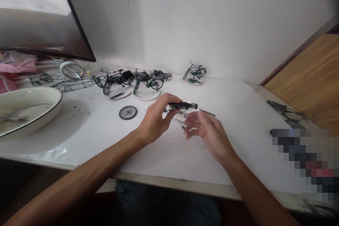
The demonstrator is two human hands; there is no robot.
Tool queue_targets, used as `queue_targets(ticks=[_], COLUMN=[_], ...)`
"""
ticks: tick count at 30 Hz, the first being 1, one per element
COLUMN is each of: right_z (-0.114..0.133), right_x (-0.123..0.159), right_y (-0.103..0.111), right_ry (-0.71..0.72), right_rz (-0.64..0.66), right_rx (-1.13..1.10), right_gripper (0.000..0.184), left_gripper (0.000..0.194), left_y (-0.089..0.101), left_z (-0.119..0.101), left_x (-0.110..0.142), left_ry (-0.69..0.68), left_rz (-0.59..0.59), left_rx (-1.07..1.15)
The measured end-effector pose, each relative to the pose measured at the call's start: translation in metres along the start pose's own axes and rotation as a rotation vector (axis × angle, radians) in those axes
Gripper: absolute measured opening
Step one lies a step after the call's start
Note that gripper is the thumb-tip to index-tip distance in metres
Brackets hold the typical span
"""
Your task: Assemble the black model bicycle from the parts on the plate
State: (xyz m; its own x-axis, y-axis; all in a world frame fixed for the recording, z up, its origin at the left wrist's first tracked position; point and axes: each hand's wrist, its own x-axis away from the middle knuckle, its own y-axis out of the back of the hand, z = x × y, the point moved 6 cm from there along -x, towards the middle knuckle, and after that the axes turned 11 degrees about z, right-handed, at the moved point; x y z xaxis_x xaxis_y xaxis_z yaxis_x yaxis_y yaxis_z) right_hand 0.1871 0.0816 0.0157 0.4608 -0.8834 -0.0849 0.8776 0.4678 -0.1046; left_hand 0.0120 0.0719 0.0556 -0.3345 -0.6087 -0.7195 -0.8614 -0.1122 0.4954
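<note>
My left hand [156, 114] is closed on a dark model bicycle part [182, 105], which lies level between thumb and fingers. It is seen nearly edge-on, with a round black end pointing right; its exact kind is unclear. Just below that end is my right hand [205, 129], its fingers bent and apart, with nothing visible in them. A slim tool with a dark tip [180, 124] lies under the hands, and a thin black rod [208, 113] is behind my right hand. On the table to the left rests a loose spoked wheel [128, 112].
Several small model bicycles [149, 84] stand on white discs along the back. Another green one [195, 70] is by the wall. At left are an enamel basin [50, 109], thin metal frames [76, 84] and a screen [39, 17]. A blurred-out patch [307, 162] covers the right.
</note>
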Motion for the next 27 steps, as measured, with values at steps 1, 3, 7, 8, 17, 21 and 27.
queue_targets(ticks=[1, 3, 7, 8, 17, 21, 27], right_z=[-0.002, -0.003, -0.003, -0.002, -0.008, -0.012, -0.005], right_x=[-0.001, -0.002, 0.001, 0.002, 0.004, 0.005, -0.007], right_y=[-0.003, -0.008, -0.020, -0.022, -0.008, -0.003, 0.006], right_ry=[-0.021, -0.064, -0.193, -0.221, -0.306, -0.292, -0.235], right_rz=[0.052, 0.137, 0.295, 0.327, 0.306, 0.261, 0.262], right_rx=[-0.067, -0.189, -0.370, -0.389, -0.410, -0.387, -0.355], right_gripper=[0.036, 0.040, 0.054, 0.053, 0.026, 0.023, 0.019], left_gripper=[0.022, 0.021, 0.029, 0.033, 0.051, 0.047, 0.036], left_y=[0.000, -0.001, -0.010, -0.013, -0.019, -0.019, -0.021], left_z=[0.001, -0.001, -0.011, -0.012, -0.024, -0.033, -0.028], left_x=[0.000, 0.001, 0.005, 0.006, 0.012, 0.013, 0.000], left_ry=[-0.026, -0.104, -0.269, -0.277, -0.442, -0.543, -0.559], left_rz=[0.004, 0.019, 0.126, 0.155, 0.280, 0.280, 0.311], left_rx=[-0.016, -0.076, -0.233, -0.255, -0.338, -0.350, -0.327])
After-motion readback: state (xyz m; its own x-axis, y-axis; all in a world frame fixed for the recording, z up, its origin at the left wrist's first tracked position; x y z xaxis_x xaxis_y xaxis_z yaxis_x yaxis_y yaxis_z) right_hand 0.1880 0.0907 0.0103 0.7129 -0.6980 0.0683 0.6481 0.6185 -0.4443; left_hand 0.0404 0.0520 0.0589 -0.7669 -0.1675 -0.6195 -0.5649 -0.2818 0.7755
